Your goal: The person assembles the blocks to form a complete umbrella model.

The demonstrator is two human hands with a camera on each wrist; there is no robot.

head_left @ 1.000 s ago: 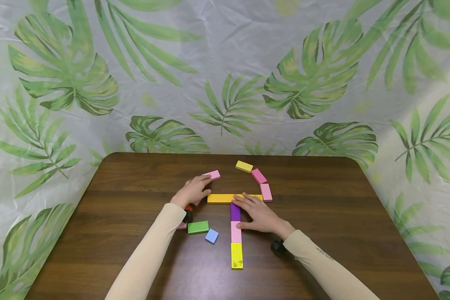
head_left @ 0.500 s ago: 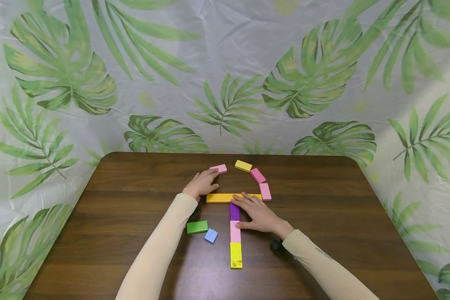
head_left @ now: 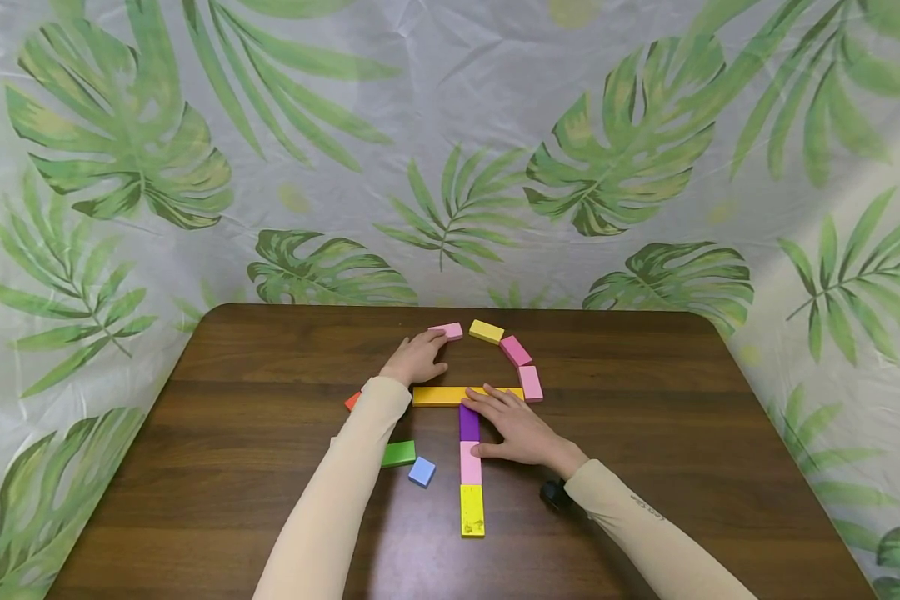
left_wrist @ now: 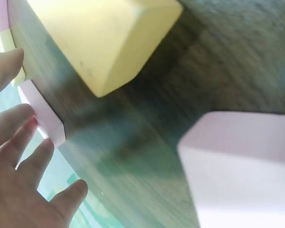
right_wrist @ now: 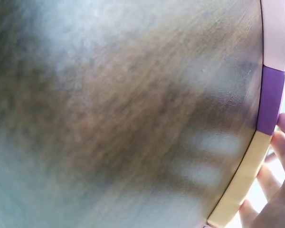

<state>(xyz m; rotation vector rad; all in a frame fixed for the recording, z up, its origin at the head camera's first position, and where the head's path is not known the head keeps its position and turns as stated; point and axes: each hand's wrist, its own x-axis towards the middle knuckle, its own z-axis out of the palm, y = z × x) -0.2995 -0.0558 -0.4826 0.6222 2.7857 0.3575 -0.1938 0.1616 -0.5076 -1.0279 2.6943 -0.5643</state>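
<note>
My left hand reaches to the back with straight fingers. Its fingertips touch the side of a pink block, while the thumb stands apart from it. A small gap separates that block from a yellow block on its right. My right hand lies with outstretched fingers on a long orange block and the end of a purple block; its thumb rests at a light pink block. A bright yellow block continues this column towards me.
A deep pink block and a lighter pink one curve down to the orange block's right end. A green block, a blue block and a red block lie around my left forearm, partly covered by it.
My left hand has slid the pink block right and slightly back, closer to the yellow block. The left forearm now uncovers part of the red block. My right hand has stayed in place.
</note>
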